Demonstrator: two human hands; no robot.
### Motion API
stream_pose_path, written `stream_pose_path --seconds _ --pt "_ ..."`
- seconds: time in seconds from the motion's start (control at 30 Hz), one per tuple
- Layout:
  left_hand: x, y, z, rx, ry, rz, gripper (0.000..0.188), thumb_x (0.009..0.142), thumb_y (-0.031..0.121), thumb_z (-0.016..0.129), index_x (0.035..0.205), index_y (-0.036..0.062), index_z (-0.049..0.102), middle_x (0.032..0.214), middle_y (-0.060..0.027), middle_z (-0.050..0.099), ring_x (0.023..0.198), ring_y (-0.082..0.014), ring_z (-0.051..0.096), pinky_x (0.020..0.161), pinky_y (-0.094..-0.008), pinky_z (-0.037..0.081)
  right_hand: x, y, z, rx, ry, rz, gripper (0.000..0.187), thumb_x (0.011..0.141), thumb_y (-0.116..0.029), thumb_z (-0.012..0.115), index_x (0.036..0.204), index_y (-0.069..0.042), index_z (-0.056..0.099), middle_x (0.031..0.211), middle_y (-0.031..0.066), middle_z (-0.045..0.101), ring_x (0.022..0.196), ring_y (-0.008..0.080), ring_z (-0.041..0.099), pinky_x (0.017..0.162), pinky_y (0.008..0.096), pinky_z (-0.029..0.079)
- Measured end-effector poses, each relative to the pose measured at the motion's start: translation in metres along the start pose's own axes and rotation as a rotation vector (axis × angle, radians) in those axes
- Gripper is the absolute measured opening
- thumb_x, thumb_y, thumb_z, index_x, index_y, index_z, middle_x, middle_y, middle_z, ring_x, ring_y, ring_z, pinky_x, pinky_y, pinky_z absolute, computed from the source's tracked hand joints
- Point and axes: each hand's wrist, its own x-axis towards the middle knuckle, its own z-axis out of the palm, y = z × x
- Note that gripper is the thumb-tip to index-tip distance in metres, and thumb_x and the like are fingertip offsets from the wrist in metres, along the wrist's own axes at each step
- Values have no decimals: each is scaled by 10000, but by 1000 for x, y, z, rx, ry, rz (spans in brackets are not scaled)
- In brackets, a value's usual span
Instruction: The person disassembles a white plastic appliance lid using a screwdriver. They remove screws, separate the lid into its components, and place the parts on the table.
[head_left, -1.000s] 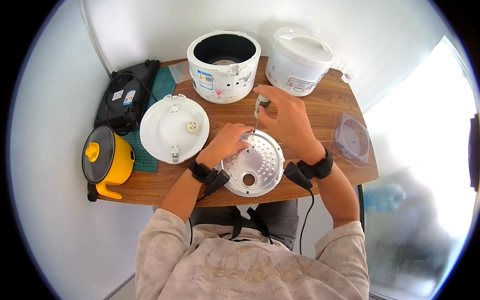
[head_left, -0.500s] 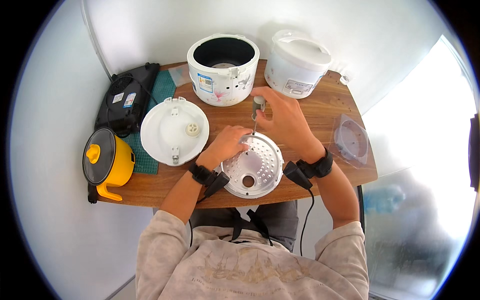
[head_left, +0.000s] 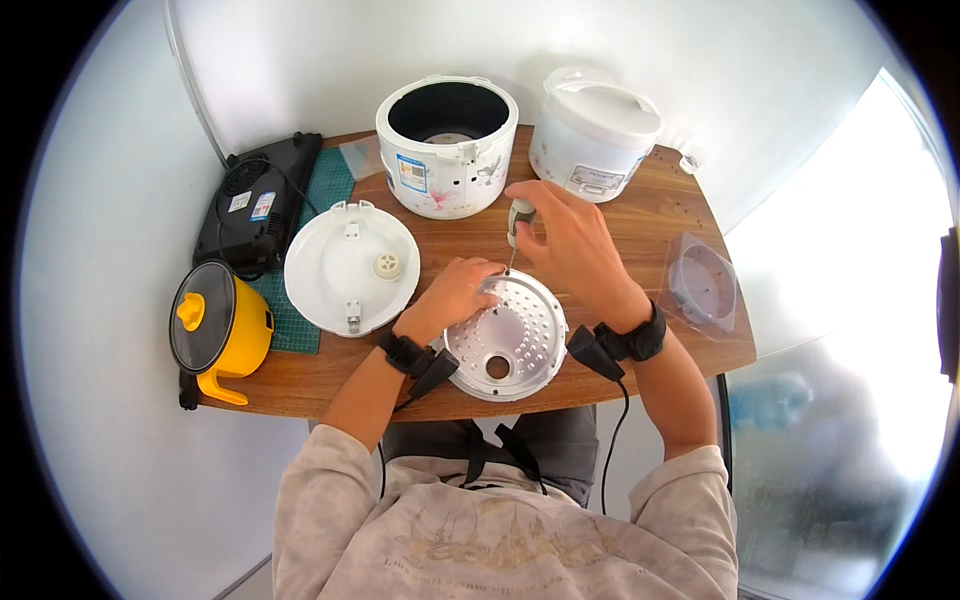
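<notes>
A round silver dimpled metal plate (head_left: 530, 330) with a pale rim and one large hole lies at the table's front edge. My left hand (head_left: 452, 295) grips its upper left rim, thumb on the metal and a finger beside the screwdriver tip. In my right hand (head_left: 578, 245), a screwdriver (head_left: 520, 214) with a grey handle is held nearly upright. Its thin shaft meets the far rim of the plate; the screw under the tip is too small to make out. Left of the plate lies a white round lid (head_left: 335, 285), inner side up, with a small cream-coloured cap (head_left: 387, 265) on it.
Behind stand an open white rice cooker body (head_left: 440, 185) and a closed rice cooker (head_left: 596, 135). To the left are a yellow pot (head_left: 240, 325), a black appliance (head_left: 250, 215) and a green cutting mat (head_left: 295, 325). A clear plastic package (head_left: 705, 285) lies at right.
The right hand has turned slightly and the screwdriver's handle tilts a little differently, its tip still at the plate's far rim. The whole view has shifted slightly.
</notes>
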Motion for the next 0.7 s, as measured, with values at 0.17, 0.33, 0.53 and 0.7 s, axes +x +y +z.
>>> stream_pose_path --seconds 0.17,0.33,0.53,0.7 --pt "-1 2 -1 -3 0 -11 592 841 210 754 1399 110 581 1398 -125 577 1270 -366 512 1102 -492 386 1 5 1 -112 83 -161 298 847 -102 741 1131 -48 669 1037 171 641 908 365 645 749 423 529" --pt "-2 2 -2 8 2 12 588 843 214 751 1397 112 581 1390 -127 580 1261 -367 514 1100 -480 388 1 6 1 27 60 -29 265 876 -127 738 1126 -57 686 1088 162 660 885 355 654 746 422 529" --pt "-1 3 -2 -4 -1 4 585 843 214 750 1394 110 582 1385 -127 582 1257 -368 517 1100 -473 391 1 18 -1 -41 74 -102 305 917 -89 663 1209 -23 604 1095 200 675 883 400 654 760 459 524" --pt "-3 2 -2 0 11 15 584 843 210 753 1393 115 582 1384 -126 583 1260 -369 517 1101 -469 393 1 17 -1 29 34 -63 320 912 -106 689 1204 -22 589 1118 192 682 927 383 672 804 432 544"
